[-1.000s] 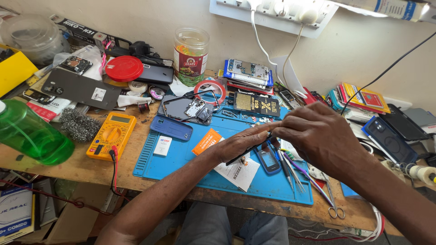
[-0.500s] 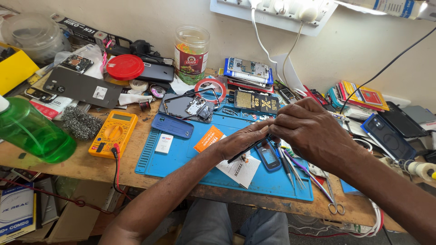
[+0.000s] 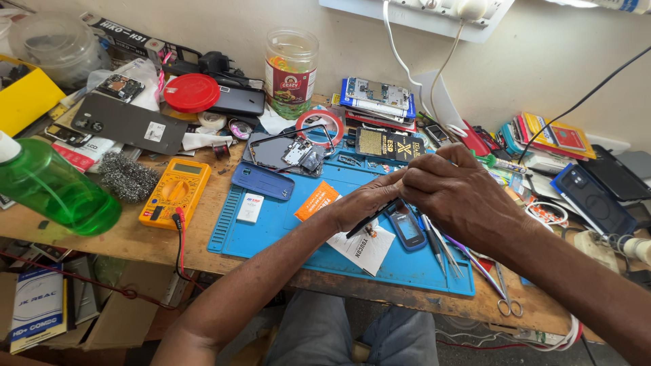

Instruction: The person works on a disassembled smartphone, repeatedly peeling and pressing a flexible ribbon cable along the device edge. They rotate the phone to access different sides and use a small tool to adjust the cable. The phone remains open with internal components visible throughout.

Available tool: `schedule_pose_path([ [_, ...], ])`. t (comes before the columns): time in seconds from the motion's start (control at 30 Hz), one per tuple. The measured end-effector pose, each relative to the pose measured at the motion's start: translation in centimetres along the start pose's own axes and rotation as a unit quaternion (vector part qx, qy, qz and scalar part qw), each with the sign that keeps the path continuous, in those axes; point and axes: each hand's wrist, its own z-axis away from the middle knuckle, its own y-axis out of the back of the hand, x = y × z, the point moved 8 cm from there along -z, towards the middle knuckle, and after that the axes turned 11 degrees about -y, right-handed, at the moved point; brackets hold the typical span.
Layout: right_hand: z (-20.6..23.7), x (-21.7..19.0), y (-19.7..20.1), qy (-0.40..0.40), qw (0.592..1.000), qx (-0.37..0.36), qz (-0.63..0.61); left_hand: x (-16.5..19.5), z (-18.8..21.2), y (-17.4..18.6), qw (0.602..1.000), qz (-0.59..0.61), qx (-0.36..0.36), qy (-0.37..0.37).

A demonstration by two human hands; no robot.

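Both hands meet over the blue work mat. My left hand pinches a thin dark tool that slants down toward a white paper slip. My right hand is curled, its fingertips touching the left fingers; what it pinches is hidden. Just below the hands lies a small blue phone with its screen up. Tweezers and thin tools lie beside it on the mat.
A yellow multimeter with a red lead lies left of the mat, near steel wool and a green bottle. A dismantled phone, a blue back cover, a jar, stacked phones and scissors crowd the bench.
Both hands have stayed together over the mat with only small finger movements. The view has shifted slightly.
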Motion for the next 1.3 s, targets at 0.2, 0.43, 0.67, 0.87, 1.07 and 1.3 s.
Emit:
schedule_pose_path([
  [0.2,0.1,0.3,-0.6,-0.01,0.999,-0.039,0.02,0.8,-0.2,-0.3,1.0,0.013,0.009,0.009],
  [0.43,1.3,0.7,-0.2,-0.022,0.999,-0.022,0.026,5.9,0.6,-1.0,0.99,-0.108,-0.087,-0.025],
  [0.67,4.1,1.5,0.2,-0.15,0.981,0.099,-0.069,10.5,0.7,-3.1,0.917,-0.367,-0.056,-0.147],
  [0.87,8.8,2.2,-2.3,-0.392,0.829,0.238,-0.319,11.2,1.7,-5.7,0.817,-0.531,-0.016,-0.222],
  [1.07,9.6,1.1,-4.1,-0.412,0.801,0.228,-0.369,11.6,4.0,-6.4,0.809,-0.546,0.055,-0.21],
  [1.3,7.7,-0.3,-3.6,-0.357,0.821,0.255,-0.367,13.4,5.2,-6.0,0.8,-0.566,0.087,-0.177],
])
